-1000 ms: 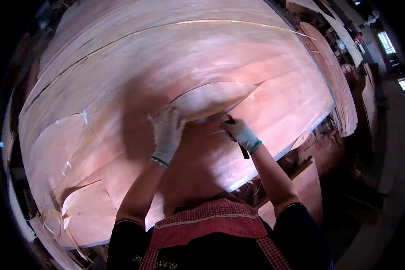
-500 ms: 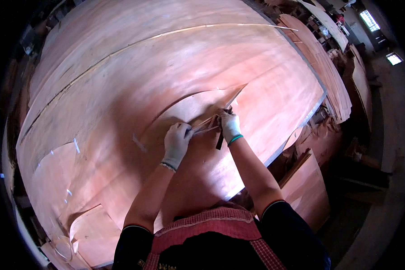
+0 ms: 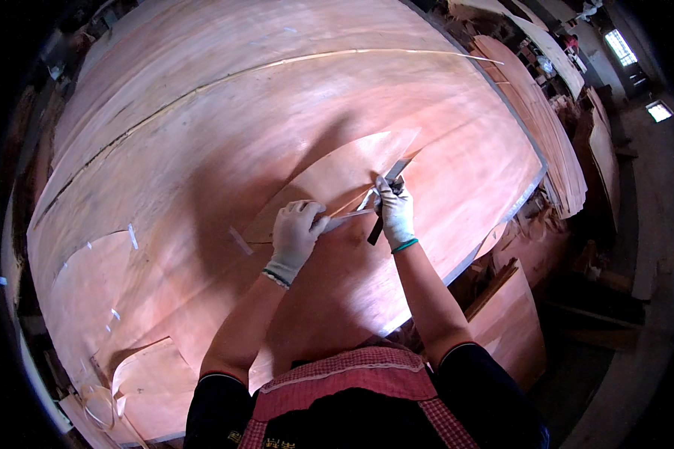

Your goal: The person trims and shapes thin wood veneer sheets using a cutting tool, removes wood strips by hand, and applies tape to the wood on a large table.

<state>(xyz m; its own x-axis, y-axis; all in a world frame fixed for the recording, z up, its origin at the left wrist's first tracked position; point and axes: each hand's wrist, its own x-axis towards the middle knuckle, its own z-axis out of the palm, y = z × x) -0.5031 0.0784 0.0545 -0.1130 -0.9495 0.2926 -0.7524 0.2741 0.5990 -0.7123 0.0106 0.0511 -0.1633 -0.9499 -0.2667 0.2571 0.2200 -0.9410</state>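
Note:
White-gloved, my left hand pinches the lower edge of a leaf-shaped veneer piece, which is raised from a large pinkish veneer sheet and casts a shadow on it. My right hand, also gloved with a green cuff, is closed round a dark, narrow, bar-like tool at the piece's right part. Thin pale strips show between the two hands, too small to make out clearly. A short piece of pale tape lies left of my left hand.
A long pale strip crosses the far part of the sheet. Cut veneer pieces and curls lie at lower left. Stacked sheets and scraps surround the right edge, beside a dim floor and windows.
Compared with a second ago, my left hand has shifted right and down and my right hand slightly up. The leaf-shaped piece has changed from a bulge to a raised, flatter flap.

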